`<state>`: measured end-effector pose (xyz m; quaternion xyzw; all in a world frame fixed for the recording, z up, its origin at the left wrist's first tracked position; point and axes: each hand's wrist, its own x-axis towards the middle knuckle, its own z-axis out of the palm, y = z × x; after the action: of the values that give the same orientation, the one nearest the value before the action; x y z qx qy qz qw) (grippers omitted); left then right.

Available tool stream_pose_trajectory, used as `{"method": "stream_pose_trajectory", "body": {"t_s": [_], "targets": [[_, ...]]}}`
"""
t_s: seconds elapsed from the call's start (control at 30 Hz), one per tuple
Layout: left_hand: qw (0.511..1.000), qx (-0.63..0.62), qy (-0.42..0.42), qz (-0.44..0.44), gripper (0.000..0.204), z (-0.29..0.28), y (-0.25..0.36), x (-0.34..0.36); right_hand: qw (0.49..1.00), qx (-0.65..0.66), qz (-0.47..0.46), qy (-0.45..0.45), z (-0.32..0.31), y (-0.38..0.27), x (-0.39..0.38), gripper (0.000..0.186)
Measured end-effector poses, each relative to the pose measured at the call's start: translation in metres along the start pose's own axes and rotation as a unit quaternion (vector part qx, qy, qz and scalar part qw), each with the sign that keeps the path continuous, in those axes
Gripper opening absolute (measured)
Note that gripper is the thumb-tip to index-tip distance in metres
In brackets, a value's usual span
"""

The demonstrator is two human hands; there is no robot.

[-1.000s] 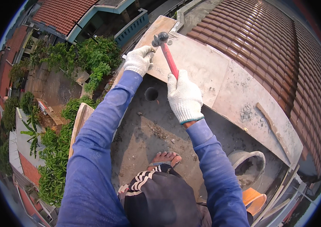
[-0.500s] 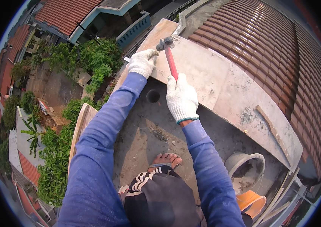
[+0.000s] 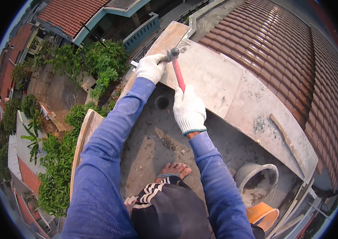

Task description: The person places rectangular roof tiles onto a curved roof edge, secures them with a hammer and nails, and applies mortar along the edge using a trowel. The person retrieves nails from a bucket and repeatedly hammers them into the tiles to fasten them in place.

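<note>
- The red-handled hammer [image 3: 178,73] is over the pale board [image 3: 212,79], near the corner where that board's far end meets the brown plank [image 3: 175,32].
- The gloved right hand [image 3: 190,110] is wrapped around the lower part of the handle, thumb lying toward the head end.
- The hammer's long axis runs away from the person, from the right fist up past the board's inner edge, with a slight lean to the left.
- The hammer head [image 3: 172,54] lies just beside the gloved left hand [image 3: 150,68], off its fingertips on the right side. The left hand is therefore nearer the head, the right hand nearer the handle's butt. Whether head and fingertips touch, I cannot tell.
- The left hand is over the brown plank by the board's left corner, fingers curled in toward the thumb; whether they pinch anything is hidden. The two hands are apart, the hammer spanning between them.
- Toward the board's near right end, well apart from both hands, a narrow wooden strip [image 3: 283,134] lies along the board, beside a patch of grey crumbs [image 3: 260,124].
</note>
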<state>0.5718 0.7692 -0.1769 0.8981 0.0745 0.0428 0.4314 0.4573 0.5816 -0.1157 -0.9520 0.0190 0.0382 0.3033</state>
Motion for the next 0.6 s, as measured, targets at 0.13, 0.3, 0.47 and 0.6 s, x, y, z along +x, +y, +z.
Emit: {"method": "stream_pose_trajectory", "body": {"t_s": [0.13, 0.3, 0.47, 0.6], "targets": [[0.998, -0.041, -0.016, -0.052, 0.021, -0.001, 0.014, -0.008, 0.999, 0.029, 0.033, -0.006, -0.013, 0.0, -0.003, 0.036], [0.999, -0.03, 0.024, -0.018, 0.022, 0.0, -0.003, -0.006, 1.0, 0.016, 0.016, -0.009, -0.028, -0.003, 0.002, 0.038], [0.95, -0.285, 0.05, -0.116, 0.027, 0.003, -0.003, -0.013, 0.999, 0.017, 0.033, -0.016, -0.029, 0.01, 0.007, 0.039], [0.985, -0.151, 0.015, -0.088, 0.028, -0.006, 0.004, -0.016, 0.999, 0.01, 0.049, -0.022, -0.031, 0.02, 0.009, 0.04]]}}
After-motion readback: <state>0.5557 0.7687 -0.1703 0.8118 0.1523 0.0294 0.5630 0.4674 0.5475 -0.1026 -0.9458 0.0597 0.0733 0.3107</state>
